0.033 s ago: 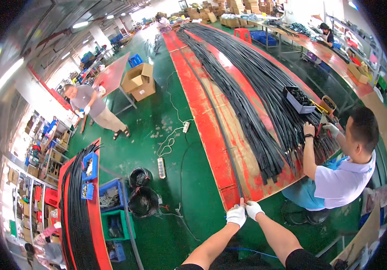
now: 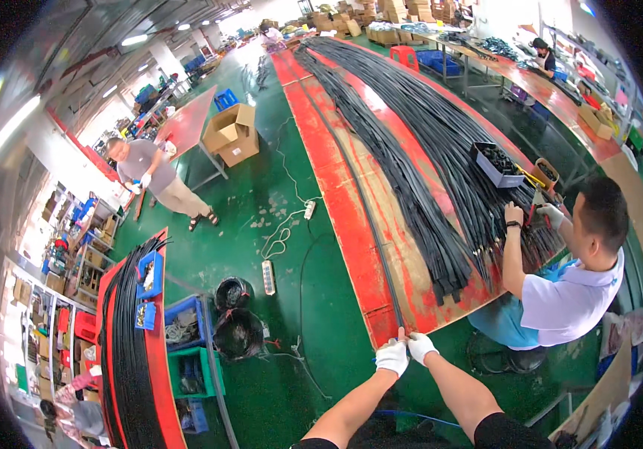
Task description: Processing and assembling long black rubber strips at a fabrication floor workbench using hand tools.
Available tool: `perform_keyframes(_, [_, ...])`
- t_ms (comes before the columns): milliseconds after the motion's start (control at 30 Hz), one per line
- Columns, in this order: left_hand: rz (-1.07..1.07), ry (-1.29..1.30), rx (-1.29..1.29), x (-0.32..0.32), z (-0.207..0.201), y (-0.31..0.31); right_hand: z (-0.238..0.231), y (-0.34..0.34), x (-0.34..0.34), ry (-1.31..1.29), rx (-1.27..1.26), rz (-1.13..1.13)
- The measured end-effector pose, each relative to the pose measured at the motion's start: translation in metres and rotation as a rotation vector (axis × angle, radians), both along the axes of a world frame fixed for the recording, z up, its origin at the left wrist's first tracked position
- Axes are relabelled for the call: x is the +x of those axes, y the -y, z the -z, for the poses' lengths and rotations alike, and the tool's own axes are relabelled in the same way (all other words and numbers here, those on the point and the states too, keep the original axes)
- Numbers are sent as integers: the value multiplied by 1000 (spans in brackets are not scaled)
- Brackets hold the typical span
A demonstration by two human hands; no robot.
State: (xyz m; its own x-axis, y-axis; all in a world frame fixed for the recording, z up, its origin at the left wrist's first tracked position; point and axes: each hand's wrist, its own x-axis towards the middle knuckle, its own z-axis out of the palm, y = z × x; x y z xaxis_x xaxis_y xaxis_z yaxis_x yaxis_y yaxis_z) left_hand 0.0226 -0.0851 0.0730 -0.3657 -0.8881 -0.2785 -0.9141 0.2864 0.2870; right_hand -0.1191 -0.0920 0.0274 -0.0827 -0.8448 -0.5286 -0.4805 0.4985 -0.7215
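Black cable [image 2: 366, 202], single length laid along the long red bench [image 2: 336, 194], its end at the near edge pinched by gloved left hand [image 2: 392, 357] and right hand [image 2: 419, 346]; bundled cables [image 2: 441, 142] alongside already laid, this one apparently being placed.

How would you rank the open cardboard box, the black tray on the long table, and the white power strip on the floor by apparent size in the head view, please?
1. Open cardboard box, largest.
2. Black tray.
3. White power strip, smallest.
Fisheye distortion and differing distances make true sizes unsure.
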Motion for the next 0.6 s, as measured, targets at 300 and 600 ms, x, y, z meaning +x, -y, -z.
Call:
perform_keyframes(300, [-62,4,-38,-11,2,-3,24,0,-8,57,-15,7])
perform_keyframes(600, [-20,-3,-42,-14,12,-5,22,-6,-13,-61,-40,-52])
